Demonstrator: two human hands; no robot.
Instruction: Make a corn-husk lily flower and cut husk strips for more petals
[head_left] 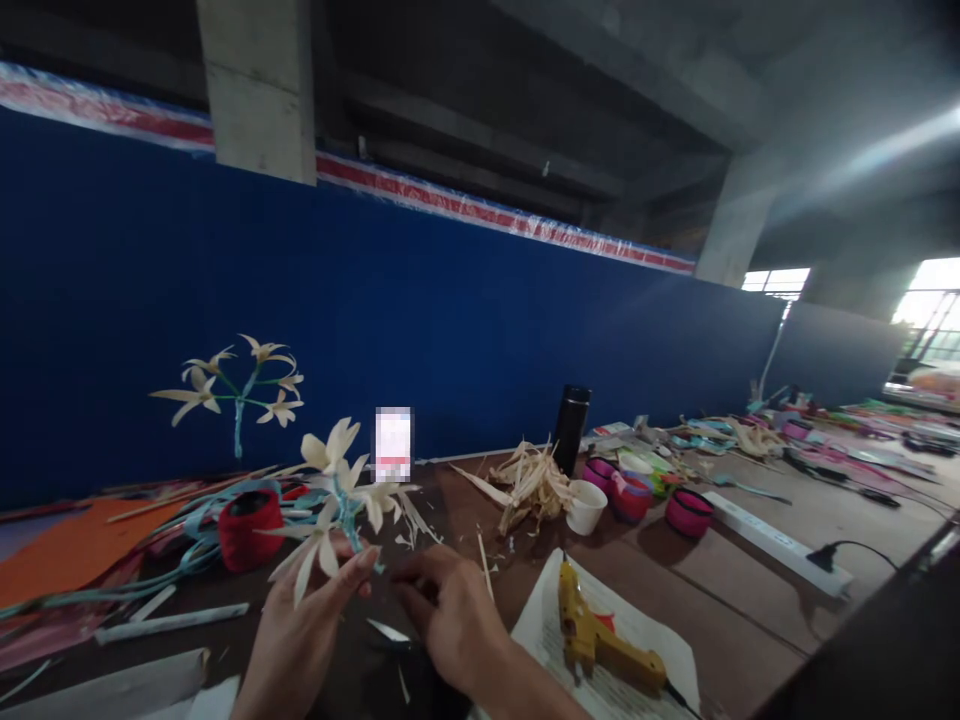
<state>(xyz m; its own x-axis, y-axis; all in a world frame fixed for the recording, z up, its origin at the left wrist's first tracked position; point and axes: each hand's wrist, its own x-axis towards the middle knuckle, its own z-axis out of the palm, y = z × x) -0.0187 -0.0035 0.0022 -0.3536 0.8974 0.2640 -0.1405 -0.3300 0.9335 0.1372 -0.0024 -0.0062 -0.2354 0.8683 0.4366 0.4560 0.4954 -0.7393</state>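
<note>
My left hand (304, 615) is closed around the stem of an artificial flower spray (346, 480) with cream petals and a light-blue wrapped stem. Just right of the stem, my right hand (454, 605) is curled with its fingers drawn together. Whatever they may hold is too small or hidden to make out. Below that hand lies a pair of scissors (390, 632), partly covered by it. A second cream flower spray (238, 400) with a blue-green stem stands upright behind, to the left.
A red roll (251, 530) and light-blue strips lie left, near orange sheets (90, 550). A yellow glue gun (600, 640) rests on printed paper (540, 610) at right. Behind are dried husks (532, 490), a white cup (586, 507), a black flask (571, 430) and a power strip (780, 545).
</note>
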